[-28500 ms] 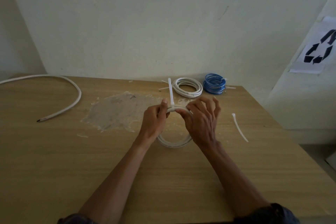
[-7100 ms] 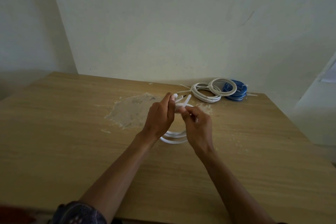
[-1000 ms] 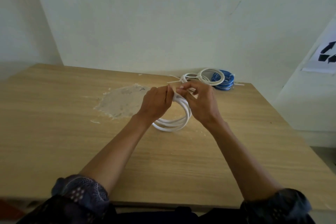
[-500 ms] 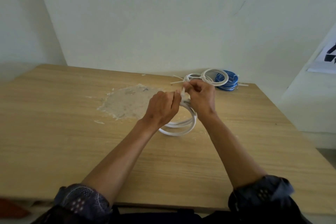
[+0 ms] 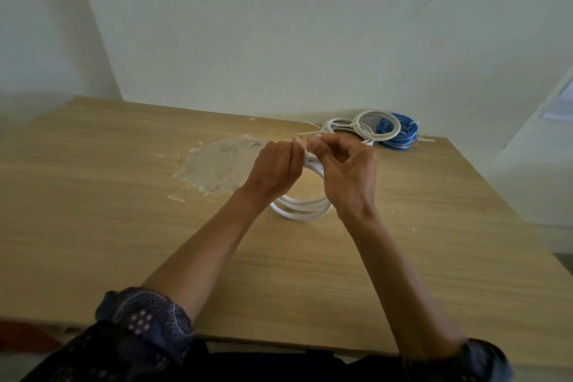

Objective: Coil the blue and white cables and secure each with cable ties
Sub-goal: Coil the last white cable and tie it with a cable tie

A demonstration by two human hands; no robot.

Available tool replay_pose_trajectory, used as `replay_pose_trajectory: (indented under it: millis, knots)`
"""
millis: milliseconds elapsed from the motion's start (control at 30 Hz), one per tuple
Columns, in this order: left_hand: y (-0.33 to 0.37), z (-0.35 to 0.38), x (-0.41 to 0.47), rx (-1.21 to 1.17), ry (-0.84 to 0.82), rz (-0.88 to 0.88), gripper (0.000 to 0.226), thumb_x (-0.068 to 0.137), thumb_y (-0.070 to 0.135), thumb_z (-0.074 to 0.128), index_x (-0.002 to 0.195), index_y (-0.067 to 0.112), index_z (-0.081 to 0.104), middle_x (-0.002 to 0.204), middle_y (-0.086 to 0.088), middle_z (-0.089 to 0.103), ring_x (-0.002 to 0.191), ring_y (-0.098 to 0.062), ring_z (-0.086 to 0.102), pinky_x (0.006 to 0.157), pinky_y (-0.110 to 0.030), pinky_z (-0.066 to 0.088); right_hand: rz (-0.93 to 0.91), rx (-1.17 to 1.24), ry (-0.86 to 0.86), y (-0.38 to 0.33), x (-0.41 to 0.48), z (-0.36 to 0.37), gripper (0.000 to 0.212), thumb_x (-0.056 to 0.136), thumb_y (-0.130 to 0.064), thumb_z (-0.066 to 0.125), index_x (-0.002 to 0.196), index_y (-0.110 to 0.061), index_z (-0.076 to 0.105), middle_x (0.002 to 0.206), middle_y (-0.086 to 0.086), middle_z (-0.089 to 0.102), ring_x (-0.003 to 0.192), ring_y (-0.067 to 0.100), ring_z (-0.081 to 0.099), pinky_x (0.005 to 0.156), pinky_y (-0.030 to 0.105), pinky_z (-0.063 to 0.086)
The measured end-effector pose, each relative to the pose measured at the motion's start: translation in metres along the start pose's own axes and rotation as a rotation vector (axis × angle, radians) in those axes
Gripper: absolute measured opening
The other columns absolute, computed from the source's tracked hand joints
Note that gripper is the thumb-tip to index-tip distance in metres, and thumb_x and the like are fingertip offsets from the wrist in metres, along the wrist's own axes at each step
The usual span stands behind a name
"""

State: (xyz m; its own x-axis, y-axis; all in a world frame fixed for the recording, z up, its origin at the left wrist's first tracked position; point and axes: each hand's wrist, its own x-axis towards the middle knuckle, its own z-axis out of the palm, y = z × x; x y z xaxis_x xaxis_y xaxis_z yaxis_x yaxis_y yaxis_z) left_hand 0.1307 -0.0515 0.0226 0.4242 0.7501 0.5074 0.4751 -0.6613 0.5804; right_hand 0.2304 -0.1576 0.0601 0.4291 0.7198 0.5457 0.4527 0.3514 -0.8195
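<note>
Head view is showing the left hand (image 5: pixel 276 167) curling its fingers round the top of the upright white cable coil (image 5: pixel 302 211), the right hand (image 5: pixel 347 174) pinching beside it; the coil's lower loops are resting on the wooden table (image 5: pixel 124 226).

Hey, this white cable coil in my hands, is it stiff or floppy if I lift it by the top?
Probably fairly stiff: the white cable coil holds round loops though the left hand and right hand grip only its top. The loops fan apart at the bottom, so it would likely spring open if released untied.
</note>
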Motion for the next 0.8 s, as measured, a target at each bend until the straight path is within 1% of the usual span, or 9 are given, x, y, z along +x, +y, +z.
replay_pose_trajectory:
  millis: [100,167,267,333,400,500,600,700,800]
  knots:
    - [-0.003,-0.001,0.005,0.070,0.020,-0.052,0.043,0.107,0.024,0.033,0.086,0.000,0.061,0.068,-0.007,0.055,0.072,-0.025,0.050,0.072,-0.040,0.044,-0.110,-0.126,-0.098,0.007,0.019,0.003,0.016,0.093,-0.026,0.071,0.103,-0.014,0.076,0.094,-0.009,0.075,0.090,0.004,0.069,0.084,0.032,0.057]
    - [-0.006,-0.004,0.007,-0.029,0.043,-0.013,0.050,0.107,0.033,0.030,0.082,0.002,0.061,0.073,-0.014,0.064,0.070,-0.025,0.054,0.070,-0.038,0.045,-0.178,-0.291,-0.175,0.022,0.028,0.007,0.036,0.099,-0.038,0.063,0.127,-0.016,0.064,0.119,-0.003,0.069,0.111,0.009,0.063,0.097,0.032,0.050]
    - [-0.011,-0.006,0.008,-0.185,0.043,-0.054,0.052,0.102,0.039,0.034,0.060,0.014,0.051,0.055,0.000,0.057,0.052,-0.007,0.053,0.058,-0.031,0.037,-0.288,-0.590,-0.288,0.059,0.020,0.013,0.052,0.103,-0.057,0.041,0.137,-0.019,0.051,0.130,-0.002,0.061,0.122,0.019,0.056,0.108,0.050,0.040]
    - [-0.008,-0.009,0.005,-0.261,0.031,-0.140,0.059,0.107,0.034,0.037,0.052,0.018,0.049,0.046,0.006,0.051,0.041,-0.001,0.046,0.055,-0.027,0.035,-0.382,-0.673,-0.245,0.079,0.012,0.011,0.052,0.102,-0.056,0.041,0.132,-0.015,0.055,0.122,0.000,0.065,0.113,0.022,0.060,0.102,0.052,0.044]
    - [-0.003,-0.011,0.004,-0.296,-0.022,-0.154,0.064,0.108,0.041,0.036,0.051,0.019,0.052,0.041,0.007,0.048,0.036,-0.001,0.044,0.049,-0.023,0.036,-0.372,-0.659,-0.205,0.084,0.014,0.006,0.056,0.101,-0.059,0.038,0.124,-0.011,0.056,0.110,0.004,0.070,0.095,0.024,0.066,0.080,0.042,0.053]
    - [0.000,-0.013,-0.002,-0.351,-0.085,-0.130,0.060,0.104,0.054,0.040,0.070,0.010,0.063,0.055,0.001,0.060,0.045,-0.006,0.054,0.051,-0.019,0.043,-0.305,-0.650,-0.198,0.086,0.022,-0.001,0.053,0.100,-0.059,0.033,0.110,-0.012,0.056,0.091,0.002,0.067,0.067,0.024,0.063,0.052,0.034,0.042]
    - [-0.005,-0.004,-0.020,-0.585,-0.172,-0.372,0.057,0.094,0.065,0.051,0.087,0.010,0.066,0.064,-0.004,0.066,0.057,-0.020,0.066,0.059,-0.029,0.057,-0.277,-0.584,-0.133,0.093,0.019,-0.006,0.049,0.102,-0.055,0.036,0.099,-0.011,0.058,0.074,0.000,0.061,0.058,0.024,0.056,0.049,0.040,0.043]
    - [-0.003,0.006,-0.032,-0.889,-0.198,-0.670,0.052,0.089,0.066,0.058,0.068,0.018,0.052,0.051,0.005,0.039,0.042,-0.012,0.037,0.046,-0.026,0.041,-0.256,-0.571,-0.134,0.104,0.012,-0.003,0.051,0.102,-0.057,0.034,0.091,-0.011,0.055,0.065,-0.003,0.052,0.051,0.021,0.049,0.047,0.038,0.040]
    - [-0.001,0.009,-0.028,-0.898,-0.146,-0.741,0.057,0.088,0.071,0.054,0.056,0.026,0.039,0.047,0.008,0.029,0.039,-0.010,0.023,0.039,-0.021,0.024,-0.255,-0.574,-0.126,0.105,0.013,-0.001,0.047,0.102,-0.054,0.037,0.089,-0.013,0.055,0.063,-0.005,0.051,0.049,0.016,0.046,0.045,0.033,0.036]
